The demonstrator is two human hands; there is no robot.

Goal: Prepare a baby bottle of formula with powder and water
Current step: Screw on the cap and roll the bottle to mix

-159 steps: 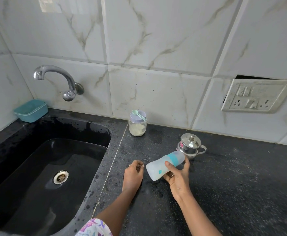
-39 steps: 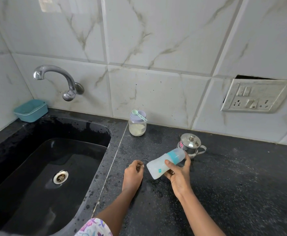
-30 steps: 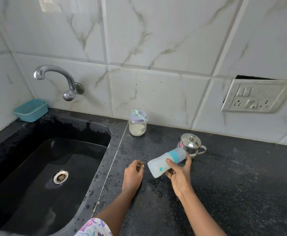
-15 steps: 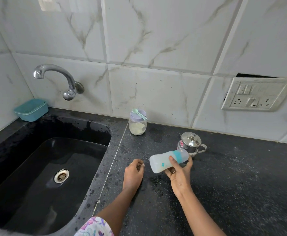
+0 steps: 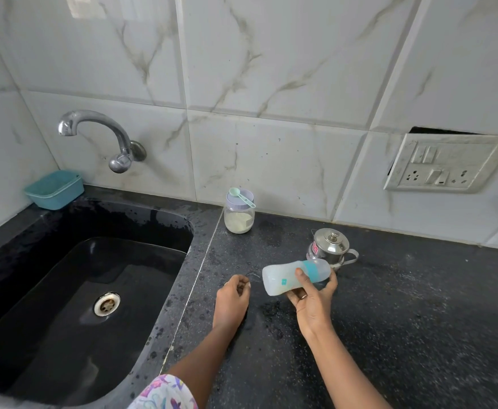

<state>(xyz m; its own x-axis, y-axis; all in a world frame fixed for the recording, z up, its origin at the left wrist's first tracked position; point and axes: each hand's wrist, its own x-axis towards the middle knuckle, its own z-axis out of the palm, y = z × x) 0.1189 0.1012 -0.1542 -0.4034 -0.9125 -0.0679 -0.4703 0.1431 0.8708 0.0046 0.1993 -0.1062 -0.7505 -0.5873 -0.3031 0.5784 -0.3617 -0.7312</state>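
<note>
My right hand point(image 5: 312, 299) holds a translucent baby bottle point(image 5: 283, 277) with a teal collar, lying almost on its side above the black counter, base to the left, cap end to the right. A little milky liquid shows inside. My left hand point(image 5: 231, 296) rests on the counter just left of the bottle, fingers curled shut with nothing visible in them. A glass jar of white powder point(image 5: 239, 219) with a lilac lid stands at the back wall, a mint scoop point(image 5: 240, 196) lying on its lid. A small lidded steel pot point(image 5: 329, 247) stands right behind the bottle.
A black sink point(image 5: 73, 293) with a steel drain takes up the left side, under a chrome tap point(image 5: 100, 134). A teal plastic tub point(image 5: 54, 188) sits at the sink's back left corner. A switch and socket plate point(image 5: 448, 163) is on the tiled wall at right. The counter is wet.
My right hand has tipped the bottle from a steep slant, base low, to nearly level and raised it slightly. My left hand has stayed in place.
</note>
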